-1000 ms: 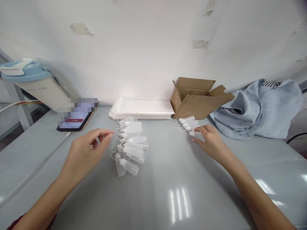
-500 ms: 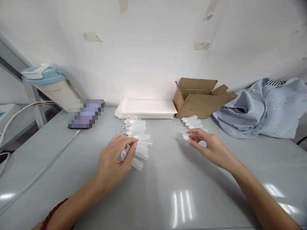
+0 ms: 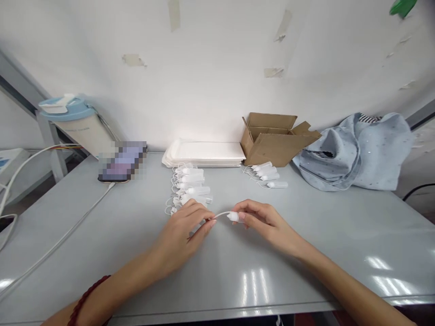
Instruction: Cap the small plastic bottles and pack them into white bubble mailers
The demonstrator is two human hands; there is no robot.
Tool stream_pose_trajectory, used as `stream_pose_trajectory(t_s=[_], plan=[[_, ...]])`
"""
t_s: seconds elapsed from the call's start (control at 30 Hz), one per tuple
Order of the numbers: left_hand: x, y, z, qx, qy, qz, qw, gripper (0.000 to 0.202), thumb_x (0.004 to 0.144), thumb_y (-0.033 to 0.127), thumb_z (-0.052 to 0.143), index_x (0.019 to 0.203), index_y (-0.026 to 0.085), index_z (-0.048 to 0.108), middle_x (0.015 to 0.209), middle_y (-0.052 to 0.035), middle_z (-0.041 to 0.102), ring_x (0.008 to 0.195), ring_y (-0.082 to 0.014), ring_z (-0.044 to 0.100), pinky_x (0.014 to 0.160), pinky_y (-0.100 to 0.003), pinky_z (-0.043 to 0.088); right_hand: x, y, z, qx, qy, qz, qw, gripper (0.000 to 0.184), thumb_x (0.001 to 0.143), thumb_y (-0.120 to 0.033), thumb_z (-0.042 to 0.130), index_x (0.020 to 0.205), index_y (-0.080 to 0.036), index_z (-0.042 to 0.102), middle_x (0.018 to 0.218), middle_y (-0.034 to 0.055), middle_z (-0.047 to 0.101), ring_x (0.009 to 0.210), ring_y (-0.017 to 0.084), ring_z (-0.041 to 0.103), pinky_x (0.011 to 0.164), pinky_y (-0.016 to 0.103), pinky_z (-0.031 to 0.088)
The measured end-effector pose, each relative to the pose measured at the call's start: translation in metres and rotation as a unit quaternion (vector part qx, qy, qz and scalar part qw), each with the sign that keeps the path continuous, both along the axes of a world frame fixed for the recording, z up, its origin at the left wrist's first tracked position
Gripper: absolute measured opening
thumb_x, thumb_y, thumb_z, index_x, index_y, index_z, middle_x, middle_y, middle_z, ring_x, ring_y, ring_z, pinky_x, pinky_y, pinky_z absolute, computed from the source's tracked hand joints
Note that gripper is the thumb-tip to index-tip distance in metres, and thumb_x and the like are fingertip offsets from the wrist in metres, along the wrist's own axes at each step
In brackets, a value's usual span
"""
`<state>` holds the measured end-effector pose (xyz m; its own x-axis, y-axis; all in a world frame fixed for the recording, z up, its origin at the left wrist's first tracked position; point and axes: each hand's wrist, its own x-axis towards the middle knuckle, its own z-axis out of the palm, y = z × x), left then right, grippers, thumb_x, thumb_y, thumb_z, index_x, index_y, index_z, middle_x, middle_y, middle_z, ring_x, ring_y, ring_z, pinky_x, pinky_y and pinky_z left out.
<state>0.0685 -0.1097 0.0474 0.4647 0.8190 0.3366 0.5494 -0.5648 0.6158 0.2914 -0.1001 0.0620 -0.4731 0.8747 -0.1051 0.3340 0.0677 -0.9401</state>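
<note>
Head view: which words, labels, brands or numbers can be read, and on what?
No text is readable.
Phone screen: blurred out.
Jug: faint marking, too small to read.
Cardboard box, small bottle: no print seen.

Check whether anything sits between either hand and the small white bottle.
Nothing visible does. The right hand pinches the small white bottle, and the left hand holds its thin strap. The row of bottles lies behind them.

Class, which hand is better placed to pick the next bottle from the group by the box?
Probably the right hand: it lies nearer that group, bare table between. The left hand sits by the long row, farther off. Both hold one bottle.
</note>
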Motion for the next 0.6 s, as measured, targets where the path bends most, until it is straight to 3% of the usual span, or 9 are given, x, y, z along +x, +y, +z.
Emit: stream_pose_trajectory(t_s=[0.17, 0.27, 0.4, 0.6], plan=[[-0.004, 0.000, 0.000, -0.019, -0.007, -0.014, 1.000, 0.020, 0.090, 0.018, 0.051, 0.076, 0.019, 0.066, 0.070, -0.0001, 0.065, 0.070, -0.0142, 0.054, 0.064, -0.026, 0.045, 0.002, -0.002, 0.004, 0.046, -0.005, -0.027, 0.999, 0.021, 0.093, -0.034, 0.045, 0.094, -0.020, 0.061, 0.082, 0.0012, 0.060, 0.075, 0.014, 0.052, 0.065, 0.025, 0.039], [-0.006, -0.003, 0.001, -0.060, -0.007, 0.014, 0.998, 0.015, 0.089, 0.023, 0.052, 0.093, 0.020, 0.067, 0.076, -0.0004, 0.065, 0.071, -0.0140, 0.055, 0.056, -0.023, 0.044, 0.003, -0.003, 0.006, 0.067, -0.019, -0.022, 0.997, 0.020, 0.093, -0.034, 0.044, 0.095, -0.021, 0.060, 0.084, 0.0017, 0.062, 0.077, 0.015, 0.055, 0.062, 0.025, 0.040], [-0.008, -0.006, 0.003, -0.065, -0.010, 0.045, 0.997, 0.024, 0.087, 0.028, 0.055, 0.110, 0.021, 0.060, 0.081, -0.0005, 0.065, 0.069, -0.0138, 0.055, 0.051, -0.021, 0.043, 0.003, -0.006, 0.006, 0.089, -0.040, -0.015, 0.995, 0.020, 0.094, -0.031, 0.043, 0.095, -0.021, 0.061, 0.084, 0.0018, 0.064, 0.076, 0.015, 0.057, 0.058, 0.023, 0.041], [-0.008, -0.004, 0.000, -0.010, 0.032, -0.031, 0.999, 0.018, 0.092, 0.020, 0.047, 0.087, 0.017, 0.064, 0.077, -0.0017, 0.064, 0.072, -0.0143, 0.056, 0.066, -0.027, 0.045, -0.001, -0.008, -0.005, 0.185, -0.073, -0.001, 0.980, 0.017, 0.092, -0.023, 0.045, 0.098, -0.019, 0.061, 0.083, 0.0021, 0.064, 0.070, 0.013, 0.056, 0.059, 0.023, 0.043]])
